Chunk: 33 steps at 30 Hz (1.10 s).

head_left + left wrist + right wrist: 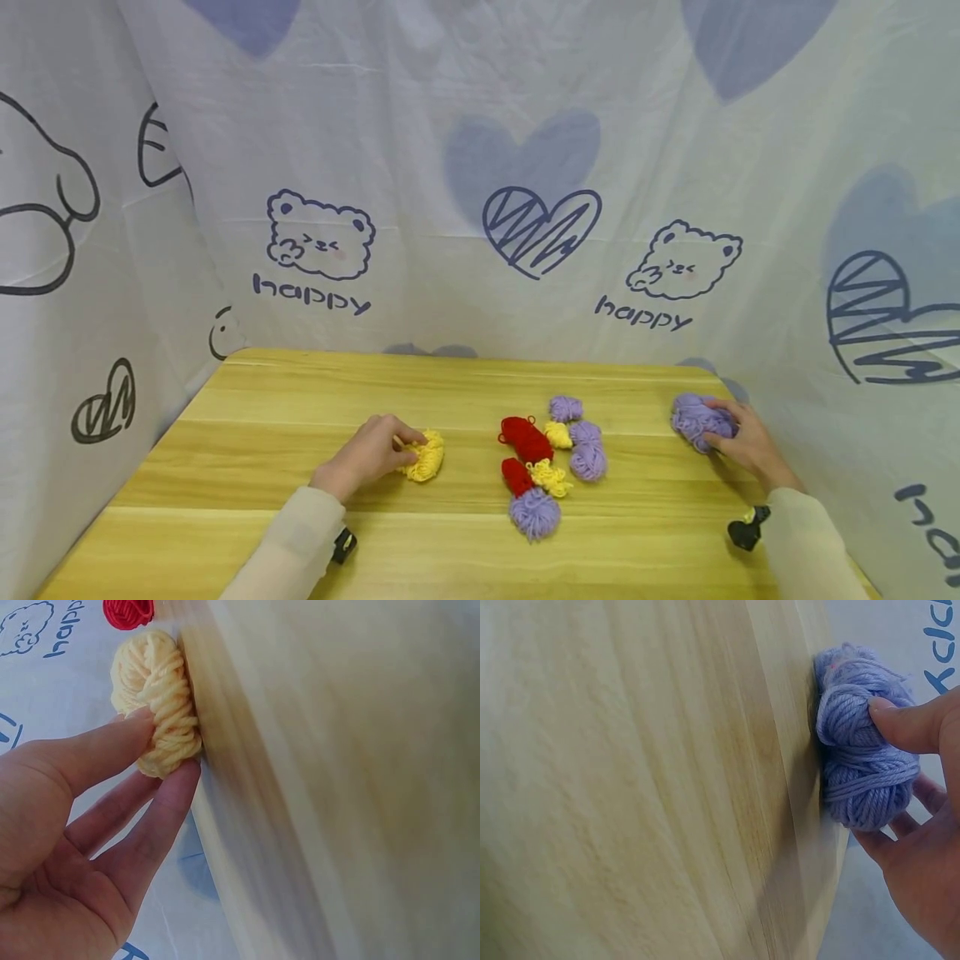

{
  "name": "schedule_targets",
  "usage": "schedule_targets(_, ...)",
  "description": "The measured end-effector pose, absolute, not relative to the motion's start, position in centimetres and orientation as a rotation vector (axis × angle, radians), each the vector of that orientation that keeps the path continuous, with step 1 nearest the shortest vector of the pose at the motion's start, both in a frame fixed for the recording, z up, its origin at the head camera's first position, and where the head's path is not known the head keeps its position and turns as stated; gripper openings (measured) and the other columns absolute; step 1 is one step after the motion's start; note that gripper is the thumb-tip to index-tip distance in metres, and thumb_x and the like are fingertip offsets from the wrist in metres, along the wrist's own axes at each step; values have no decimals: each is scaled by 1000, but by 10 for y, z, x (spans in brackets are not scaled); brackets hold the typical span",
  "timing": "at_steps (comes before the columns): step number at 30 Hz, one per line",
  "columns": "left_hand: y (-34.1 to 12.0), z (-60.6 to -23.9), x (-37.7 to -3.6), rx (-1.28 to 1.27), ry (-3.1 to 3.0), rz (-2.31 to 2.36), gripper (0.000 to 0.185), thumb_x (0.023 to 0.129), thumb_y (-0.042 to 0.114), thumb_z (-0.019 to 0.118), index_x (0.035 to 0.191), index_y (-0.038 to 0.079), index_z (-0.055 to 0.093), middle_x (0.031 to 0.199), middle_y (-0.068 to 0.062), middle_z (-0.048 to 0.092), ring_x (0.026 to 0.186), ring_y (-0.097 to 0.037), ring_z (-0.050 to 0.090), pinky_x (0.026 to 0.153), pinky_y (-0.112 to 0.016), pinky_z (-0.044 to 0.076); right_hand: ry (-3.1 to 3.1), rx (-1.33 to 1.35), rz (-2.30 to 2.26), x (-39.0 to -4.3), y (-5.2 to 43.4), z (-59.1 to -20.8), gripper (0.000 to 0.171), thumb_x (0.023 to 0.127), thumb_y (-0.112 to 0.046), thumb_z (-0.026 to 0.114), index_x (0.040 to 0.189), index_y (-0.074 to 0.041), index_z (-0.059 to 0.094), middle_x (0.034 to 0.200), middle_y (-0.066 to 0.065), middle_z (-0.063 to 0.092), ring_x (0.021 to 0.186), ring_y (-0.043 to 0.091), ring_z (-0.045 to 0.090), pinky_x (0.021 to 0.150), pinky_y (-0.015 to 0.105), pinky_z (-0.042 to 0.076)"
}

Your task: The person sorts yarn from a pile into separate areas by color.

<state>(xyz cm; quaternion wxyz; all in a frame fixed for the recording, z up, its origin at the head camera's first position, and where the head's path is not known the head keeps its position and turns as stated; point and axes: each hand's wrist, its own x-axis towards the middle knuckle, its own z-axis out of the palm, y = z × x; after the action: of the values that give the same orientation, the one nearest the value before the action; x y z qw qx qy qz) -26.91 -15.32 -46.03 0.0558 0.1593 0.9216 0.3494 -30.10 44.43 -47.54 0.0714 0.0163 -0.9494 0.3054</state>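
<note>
On the left of the table, my left hand (375, 450) pinches a small yellow yarn ball (426, 457) between thumb and fingers. The left wrist view shows the same yellow yarn (161, 705) low at the wood surface, with the thumb on one side and fingertips under its end. At the far right, my right hand (746, 442) grips a larger purple yarn ball (703, 422). In the right wrist view the thumb presses on the purple strands (866, 750), while the other fingers curl behind, partly hidden by the yarn.
Between the hands lies a cluster of yarn balls: a big red one (527, 440), a smaller red one (516, 477), yellow ones (550, 478) and several purple ones (535, 513). The wooden table (247, 475) meets a printed cloth (420, 317) behind and at both sides.
</note>
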Motion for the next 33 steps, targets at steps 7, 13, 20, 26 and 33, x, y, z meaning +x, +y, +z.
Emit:
schedule_targets(7,-152,-462,-270,470,2802,1059,25,91,5,77,114,12,80,125,-11,75,93,-19,73,79,-33,62,-2864,39,905,-300,445,-476,64,88,-3,73,145,7,45,145,43,35,134,64,35,111,78,27)
schedule_targets(13,-152,-464,-271,462,2802,1060,25,90,5,77,114,13,80,126,-10,75,93,-19,73,79,-33,62,-2945,-51,949,-299,442,-468,72,93,-10,70,154,4,35,154,44,26,140,66,26,112,79,24)
schedule_targets(20,-153,-461,-270,493,2805,1065,25,91,5,77,114,11,80,126,-12,75,93,-20,74,79,-34,62,-2922,41,967,-301,433,-449,91,89,-16,77,160,4,23,159,45,19,141,69,23,111,80,25)
schedule_targets(26,-154,-460,-270,487,2815,1052,25,91,6,77,115,12,80,126,-11,75,94,-21,73,80,-34,62,-2814,200,844,-307,405,-430,83,86,-12,80,155,2,36,155,39,34,140,63,30,112,79,24)
schedule_targets(33,-152,-460,-269,473,2804,1060,25,90,5,77,114,12,80,125,-11,75,95,-21,73,81,-35,62,-2790,353,821,-306,371,-416,77,88,-20,81,151,2,43,153,36,40,139,59,37,111,76,31)
